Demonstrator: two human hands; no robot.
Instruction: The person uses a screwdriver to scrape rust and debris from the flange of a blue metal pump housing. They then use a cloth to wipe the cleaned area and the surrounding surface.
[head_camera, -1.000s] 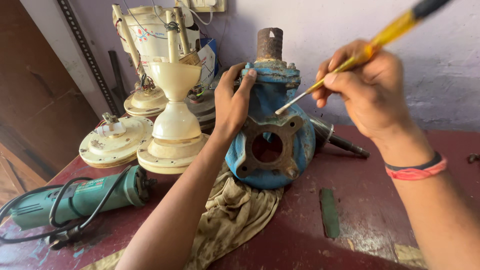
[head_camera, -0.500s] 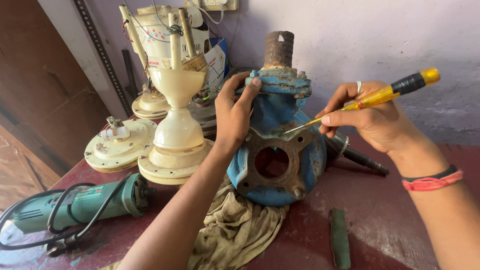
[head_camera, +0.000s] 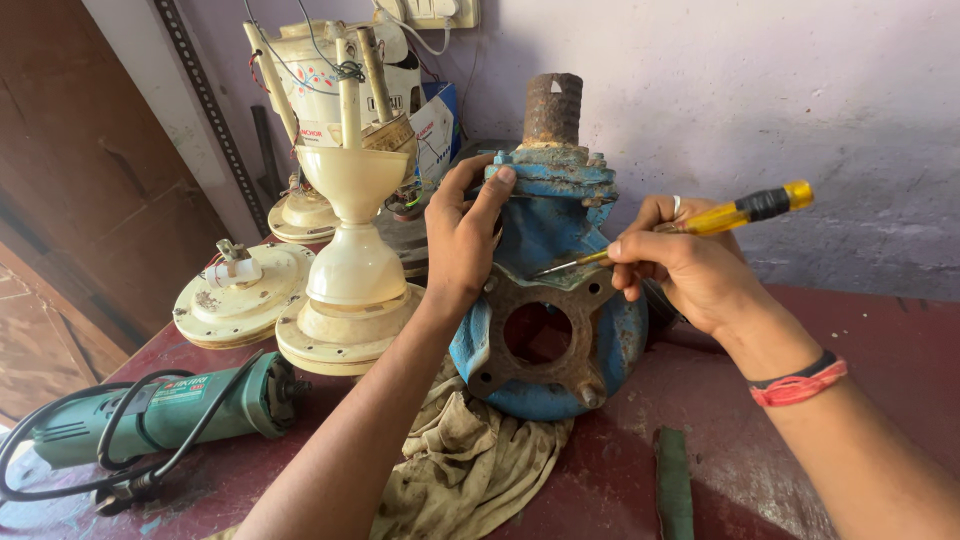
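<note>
Right hand (head_camera: 700, 270) is closed on the yellow screwdriver (head_camera: 690, 225) | its tip now touches the blue pump (head_camera: 550, 290) at mid frame, lower than before | left hand (head_camera: 465, 235) still grips the pump's top | so you're prying now.

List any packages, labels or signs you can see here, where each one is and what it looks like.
Box: behind the cream fan parts by the wall, white and blue.
Label: on the green grinder at front left, pale strip.
Sticker: on the cream fan housing at back, small, red.
</note>
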